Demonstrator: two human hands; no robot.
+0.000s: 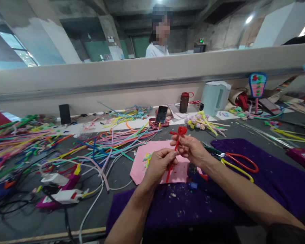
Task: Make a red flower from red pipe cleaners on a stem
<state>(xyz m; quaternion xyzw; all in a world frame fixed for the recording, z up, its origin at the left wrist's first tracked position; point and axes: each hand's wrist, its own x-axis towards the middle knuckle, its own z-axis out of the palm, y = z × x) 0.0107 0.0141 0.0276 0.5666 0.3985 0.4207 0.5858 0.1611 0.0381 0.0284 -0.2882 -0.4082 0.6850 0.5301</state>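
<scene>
Between both hands stands a red pipe-cleaner flower (182, 130), its bloom up and its stem slanting down to the left. My left hand (164, 162) pinches the lower stem between thumb and fingers. Higher up, just under the bloom, my right hand (191, 148) grips the same flower with its fingertips. Below them lies a pink sheet (139, 169) with small yellow and green pieces on it. To the right, pliers-like cutters (230, 156) with one red and one yellow handle rest on a purple cloth (274, 179).
Loose pipe cleaners (112, 142) spread over the left. Power strips (59, 193) with cables lie front left. A phone (161, 114), a brown bottle (184, 102), a pale kettle (215, 98) and a flower bunch (199, 121) stand or lie along the back. A person (159, 34) is beyond the partition.
</scene>
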